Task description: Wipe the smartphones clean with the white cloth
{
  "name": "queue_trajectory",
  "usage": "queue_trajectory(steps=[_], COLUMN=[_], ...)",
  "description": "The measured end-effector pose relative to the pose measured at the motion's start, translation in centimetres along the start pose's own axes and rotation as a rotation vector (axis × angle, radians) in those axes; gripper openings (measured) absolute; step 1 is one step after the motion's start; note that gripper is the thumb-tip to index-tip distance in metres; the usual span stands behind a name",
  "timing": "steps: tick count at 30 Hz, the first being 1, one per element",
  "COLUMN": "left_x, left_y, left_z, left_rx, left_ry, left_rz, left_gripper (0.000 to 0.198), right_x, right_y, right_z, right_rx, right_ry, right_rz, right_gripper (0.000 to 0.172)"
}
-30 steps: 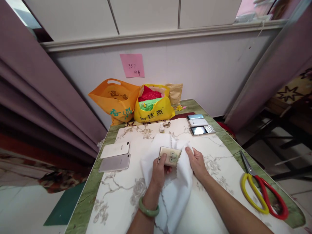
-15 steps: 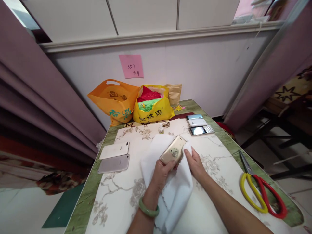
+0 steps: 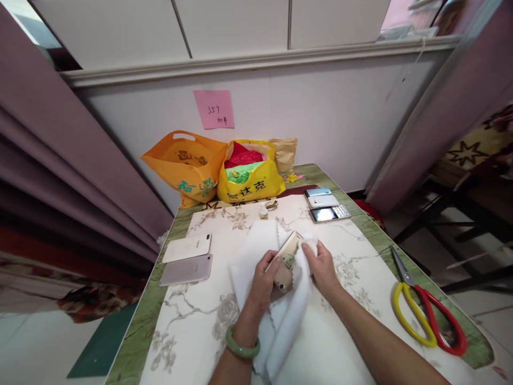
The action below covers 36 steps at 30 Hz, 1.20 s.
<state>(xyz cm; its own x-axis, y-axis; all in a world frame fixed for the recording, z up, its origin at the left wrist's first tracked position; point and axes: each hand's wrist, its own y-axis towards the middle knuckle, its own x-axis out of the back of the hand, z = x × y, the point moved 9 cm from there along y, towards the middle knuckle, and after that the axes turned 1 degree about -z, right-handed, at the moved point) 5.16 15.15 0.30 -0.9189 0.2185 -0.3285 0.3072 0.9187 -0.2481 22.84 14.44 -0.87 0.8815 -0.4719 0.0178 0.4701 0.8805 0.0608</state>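
Observation:
A gold phone (image 3: 282, 276) with a round emblem on its back is gripped along its left edge by my left hand (image 3: 262, 278), which wears a green bangle at the wrist. My right hand (image 3: 321, 266) pinches a fold of white cloth (image 3: 290, 331) against the phone's right side. Part of the phone is covered by this fold. The rest of the cloth spreads beneath the phone and hangs toward me over the table.
Two phones (image 3: 186, 247) lie on the left, and several more (image 3: 323, 201) at the back right. Large scissors (image 3: 425, 315) with yellow and red handles rest at the right edge. A small bottle (image 3: 263, 212), an orange bag (image 3: 188, 166) and a yellow bag (image 3: 252, 187) stand at the back.
My left hand has shifted from the phone's lower end to its left edge, showing its lower part. My right hand has drawn the cloth fold over the phone's right side.

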Motion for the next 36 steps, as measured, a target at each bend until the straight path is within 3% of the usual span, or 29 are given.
queue_trajectory(steps=[3,9,15,19,22,30,36], left_x=[0.0,-0.1,-0.9,-1.4,-1.1,1.3,3.2], left_y=[0.3,0.5,0.4,0.2,0.3,1.2,1.1], left_z=[-0.4,0.0,0.5,0.8,0.7,0.2,-0.2], left_rx=[-0.047,-0.042,-0.043,-0.02,-0.005,-0.105,-0.149], left_ry=[0.08,0.2,0.269,0.283,0.175,-0.066,-0.166], left_rz=[0.066,0.162,0.241,0.271,0.21,-0.06,-0.25], left_gripper=[0.027,0.025,0.025,0.026,0.027,0.028,0.032], right_x=[-0.6,0.8,0.3,1.1,1.4,-2.8,-3.7], right_y=[0.0,0.1,0.1,0.0,0.0,-0.6,-1.6], right_z=[0.6,-0.8,0.8,0.4,-0.1,0.2,1.1], right_rx=[-0.002,-0.092,0.044,0.012,-0.004,-0.008,0.033], right_ry=[-0.056,-0.038,-0.175,-0.143,-0.106,0.041,-0.084], right_rz=[0.063,-0.063,-0.006,-0.083,-0.104,0.35,0.475], right_gripper=[0.046,0.045,0.042,0.042,0.044,0.035,0.036])
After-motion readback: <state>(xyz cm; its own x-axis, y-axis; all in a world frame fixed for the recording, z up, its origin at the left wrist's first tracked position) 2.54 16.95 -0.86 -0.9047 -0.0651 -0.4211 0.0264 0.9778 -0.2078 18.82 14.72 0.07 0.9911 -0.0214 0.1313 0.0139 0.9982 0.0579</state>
